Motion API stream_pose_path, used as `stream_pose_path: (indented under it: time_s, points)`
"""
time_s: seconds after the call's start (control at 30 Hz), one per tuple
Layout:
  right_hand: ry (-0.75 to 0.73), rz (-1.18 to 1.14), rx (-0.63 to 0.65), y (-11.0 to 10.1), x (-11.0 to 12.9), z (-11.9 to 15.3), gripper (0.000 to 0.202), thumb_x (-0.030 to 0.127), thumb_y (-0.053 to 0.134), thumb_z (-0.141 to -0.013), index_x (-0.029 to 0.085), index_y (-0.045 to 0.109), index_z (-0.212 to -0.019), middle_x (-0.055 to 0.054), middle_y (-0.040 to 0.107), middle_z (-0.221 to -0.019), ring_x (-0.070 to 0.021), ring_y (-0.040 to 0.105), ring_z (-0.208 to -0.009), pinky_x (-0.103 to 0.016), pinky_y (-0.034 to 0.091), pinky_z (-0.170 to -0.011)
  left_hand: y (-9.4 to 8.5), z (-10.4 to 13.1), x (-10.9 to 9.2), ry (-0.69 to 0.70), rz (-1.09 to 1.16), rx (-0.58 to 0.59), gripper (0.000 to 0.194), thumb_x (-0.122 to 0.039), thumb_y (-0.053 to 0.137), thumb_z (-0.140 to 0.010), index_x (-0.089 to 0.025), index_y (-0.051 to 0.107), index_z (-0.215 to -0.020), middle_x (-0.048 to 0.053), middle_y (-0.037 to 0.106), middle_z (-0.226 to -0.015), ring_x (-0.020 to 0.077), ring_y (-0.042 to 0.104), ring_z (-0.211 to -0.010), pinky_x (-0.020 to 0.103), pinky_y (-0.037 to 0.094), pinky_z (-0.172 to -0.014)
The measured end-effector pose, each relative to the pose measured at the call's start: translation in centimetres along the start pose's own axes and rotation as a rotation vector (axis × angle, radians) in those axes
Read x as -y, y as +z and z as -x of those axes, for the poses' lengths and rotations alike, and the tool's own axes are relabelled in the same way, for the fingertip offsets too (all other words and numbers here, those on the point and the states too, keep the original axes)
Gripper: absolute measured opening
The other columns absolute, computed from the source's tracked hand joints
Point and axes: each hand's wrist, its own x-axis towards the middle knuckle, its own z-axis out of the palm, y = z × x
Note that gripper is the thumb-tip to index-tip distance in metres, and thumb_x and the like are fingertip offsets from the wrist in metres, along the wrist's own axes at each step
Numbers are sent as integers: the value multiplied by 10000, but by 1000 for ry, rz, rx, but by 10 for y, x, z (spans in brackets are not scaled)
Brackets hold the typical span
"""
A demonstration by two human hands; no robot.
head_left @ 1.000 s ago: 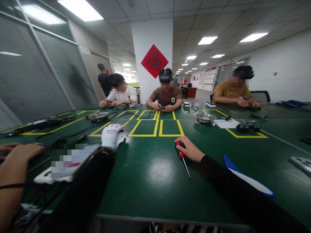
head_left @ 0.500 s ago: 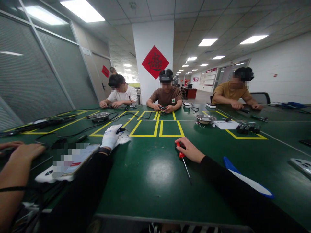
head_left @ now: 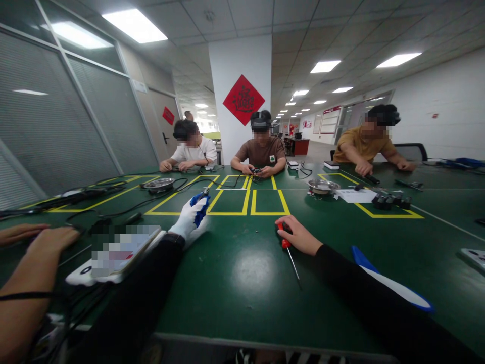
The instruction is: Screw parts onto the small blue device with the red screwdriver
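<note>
My left hand wears a white glove with a blue palm. It is raised above the green table, fingers closed round a small dark object whose kind I cannot make out. My bare right hand rests on the table with its fingers curled over the red handle of a screwdriver. The metal shaft points toward me and to the right. To the right of my right forearm lies a blue and white flat, curved item, partly covered by my sleeve.
Two metal bowls stand farther back. Black clips or blocks sit beside white paper. A phone on a white device lies left, near another person's arm. Several people sit opposite; cables cross the left side.
My left hand has lifted from the table and moved right, turning so the blue palm shows, with the small dark object in it. My right hand stays on the screwdriver. The view shifted slightly.
</note>
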Motion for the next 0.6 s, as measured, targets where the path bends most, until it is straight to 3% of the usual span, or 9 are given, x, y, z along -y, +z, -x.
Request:
stream_pose_path:
  time_s: [0.17, 0.3, 0.43, 0.53, 0.6]
  points:
    - [-6, -9, -4, 1, -3, 0, 266, 249, 537, -836, 196, 586, -1093, -81, 521, -1117, -200, 528, -1055, -399, 419, -968, 12, 9, -2, -79, 111, 56, 392, -348, 699, -713, -147, 591, -1032, -31, 559, -639, 33, 470, -420, 147, 349, -378]
    - [-4, 3, 5, 0, -3, 0, 260, 251, 530, -841, 202, 588, -1089, -79, 517, -1123, -199, 528, -1061, -394, 420, -964, 21, 16, -15, -215, 317, 151, 432, -518, 496, -844, -117, 603, -966, -43, 485, -513, 35, 334, -321, 167, 267, -320]
    - [-10, 2, 7, 0, -1, 0, 246, 237, 540, -833, 212, 597, -1070, -70, 522, -1107, -199, 535, -1059, -392, 424, -957, 36, 28, -23, -226, 467, 283, 502, -558, 378, -881, -114, 611, -849, -52, 413, -447, 40, 273, -300, 178, 242, -315]
    - [-25, 12, -3, 0, 0, -1, 242, 228, 547, -826, 216, 600, -1062, -63, 529, -1090, -198, 536, -1061, -391, 410, -969, 58, 40, -18, -245, 505, 337, 469, -552, 410, -873, -126, 604, -882, -33, 486, -527, 38, 334, -336, 172, 280, -331]
    - [-31, 24, -7, 1, 0, -1, 241, 227, 547, -823, 215, 599, -1058, -62, 531, -1082, -198, 537, -1056, -389, 405, -971, 77, 52, -7, -242, 467, 307, 426, -531, 496, -845, -143, 591, -994, -3, 567, -646, 55, 472, -443, 174, 377, -395]
